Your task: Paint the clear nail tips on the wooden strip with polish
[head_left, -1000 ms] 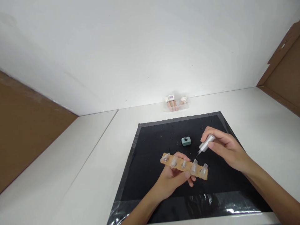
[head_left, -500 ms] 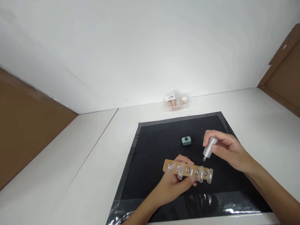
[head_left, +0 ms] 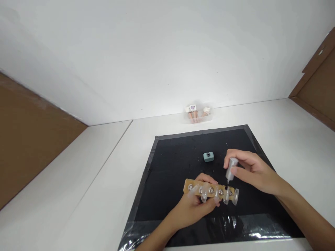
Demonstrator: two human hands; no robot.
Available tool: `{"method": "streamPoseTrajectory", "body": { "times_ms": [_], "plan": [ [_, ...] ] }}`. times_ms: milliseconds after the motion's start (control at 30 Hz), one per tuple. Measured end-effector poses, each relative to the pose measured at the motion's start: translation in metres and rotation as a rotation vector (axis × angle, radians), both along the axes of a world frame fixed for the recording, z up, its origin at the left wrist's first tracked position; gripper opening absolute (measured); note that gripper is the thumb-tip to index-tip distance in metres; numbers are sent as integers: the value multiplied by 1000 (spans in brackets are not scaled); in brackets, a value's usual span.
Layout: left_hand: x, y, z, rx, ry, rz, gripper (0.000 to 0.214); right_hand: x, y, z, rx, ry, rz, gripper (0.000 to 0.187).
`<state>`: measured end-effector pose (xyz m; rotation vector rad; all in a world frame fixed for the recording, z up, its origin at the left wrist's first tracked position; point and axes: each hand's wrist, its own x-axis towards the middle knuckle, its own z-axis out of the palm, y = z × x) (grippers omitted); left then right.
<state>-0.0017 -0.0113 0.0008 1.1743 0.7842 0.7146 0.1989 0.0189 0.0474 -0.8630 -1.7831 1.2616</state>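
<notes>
Left hand (head_left: 192, 208): thumb and fingers clamped on a tan strip (head_left: 216, 187), held above the near part of the black mat (head_left: 174, 167). Strip runs left to right, with silver studs and clear nail-like tips along it. Right hand (head_left: 252, 171): thumb and fingers pinched on a silver cap (head_left: 229, 174), its dark brush (head_left: 228, 183) pointing down at the clear tip (head_left: 226, 197) second from the right end. Contact not certain at this size.

Step in hand, my reading: brushwork on that clear tip. Next move seems to call for a steady strip and a light, short stroke along the tip, clear of its neighbour at the end.

Against half a second ago: brush then hung apart, right of and beyond the strip; now brought in over it, cap more upright. Teal bottle (head_left: 209, 158) stays on the mat, beyond the strip.
</notes>
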Motion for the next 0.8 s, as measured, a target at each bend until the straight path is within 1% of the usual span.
{"method": "streamPoseTrajectory", "body": {
  "times_ms": [67, 100, 233, 267, 367, 433, 467, 500, 567, 667, 733, 800],
  "plan": [
    [0, 0, 0, 4, 1, -3, 21, 0, 0, -1, -5, 8, -50, 16],
    [0, 0, -1, 7, 1, -5, 20, 0, 0, -1, -10, 20, -50, 16],
    [1, 0, -3, 23, -1, -12, 21, -2, -2, 0, -15, 34, 61, 12],
    [1, 0, -3, 25, 1, -11, 21, -2, -2, 0, -11, 16, 67, 10],
    [1, -1, -4, 34, 7, -11, 21, 0, -1, 0, -7, -36, -26, 9],
    [0, -1, -4, 43, 6, -20, 22, 2, 0, -1, -8, -23, -100, 11],
    [0, -1, -4, 45, 3, -26, 22, 3, 1, -2, -6, -4, -114, 11],
    [0, -1, -4, 48, 1, -29, 22, 4, 1, -2, -5, 20, -106, 11],
    [0, 0, -2, 49, 0, -31, 22, 3, -1, -2, -1, 62, -41, 11],
    [1, 2, 1, 45, 1, -17, 22, -1, -3, -1, 8, 45, 64, 7],
    [2, 3, 2, 45, -9, -16, 22, -3, -5, 1, 20, -3, 73, 5],
    [2, 2, 1, 46, -26, -20, 21, -4, -4, 1, 25, -31, 41, 4]
  ]
}}
